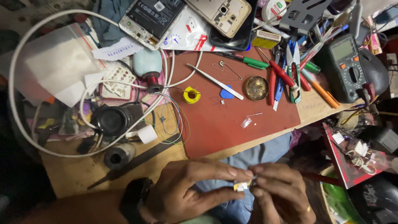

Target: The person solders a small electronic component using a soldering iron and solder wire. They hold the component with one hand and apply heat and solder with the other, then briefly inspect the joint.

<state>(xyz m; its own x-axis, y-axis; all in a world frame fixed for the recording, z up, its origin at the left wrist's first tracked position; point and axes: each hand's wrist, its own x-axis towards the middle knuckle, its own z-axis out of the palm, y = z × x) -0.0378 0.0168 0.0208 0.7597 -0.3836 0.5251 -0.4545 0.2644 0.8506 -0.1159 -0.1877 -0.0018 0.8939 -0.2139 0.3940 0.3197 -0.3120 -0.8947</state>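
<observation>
My left hand [186, 193] and my right hand [278, 195] meet fingertip to fingertip over my lap, below the near edge of the bench, and between them they pinch a tiny pale component with a yellowish tab [241, 186]; both are closed on it, thumbs and forefingers doing the gripping, with a black watch [133, 198] on my left wrist. To do this well I judge I should keep both wrists braced and the pinch light, since a piece this small would slip or bend under pressure, and hold it where the light reaches it. Just beyond my hands lies the dark red rubber work mat [248, 103], and on it, further out, a flat steel tweezer [215, 81], a blue plastic pick [226, 93], a small yellow spool of wire [191, 95] and a round brass tin [256, 88]. Out past my right hand sits a dark green multimeter [347, 66]; far ahead lie opened phones [151, 18]. What the piece really is I cannot tell: my fingers cover most of it, and my lap is in shadow.
</observation>
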